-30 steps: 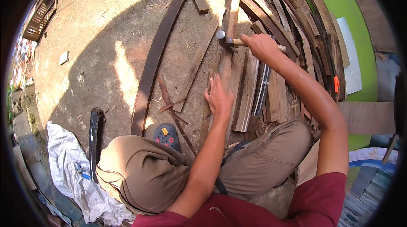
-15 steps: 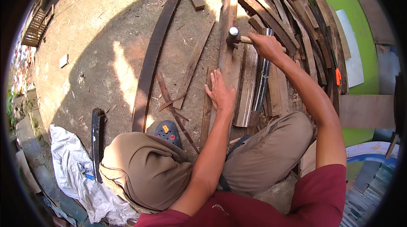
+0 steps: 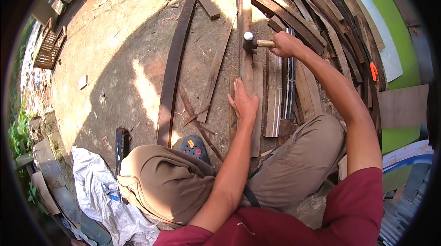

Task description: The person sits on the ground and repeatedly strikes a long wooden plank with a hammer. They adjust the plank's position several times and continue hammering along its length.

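Observation:
A long brown wooden plank (image 3: 245,14) stretches away from me, its near part between my knees. My left hand (image 3: 245,101) lies on the plank with fingers outstretched, holding nothing. Further along, my right hand (image 3: 285,44) is closed round the wooden handle of a claw hammer (image 3: 249,43). The hammer's shiny striking face points up and its dark claw points down at the plank. Whether the claw has hold of a nail, I cannot make out. Shorter boards (image 3: 273,94) lie beside the plank on its right, under my right forearm and near my right knee.
A stack of weathered timber (image 3: 337,21) curves along the right, with an orange object (image 3: 374,71) on it. Left of the plank lie a dark beam (image 3: 177,69), a thin board (image 3: 218,71) and splintered strips (image 3: 195,113). A white sack (image 3: 98,191) rests by my left knee.
The view has turned slightly, shifting the scene to the right. The hammer remains at about the same part of the plank, its handle angled a little differently. My left hand stays on the wood.

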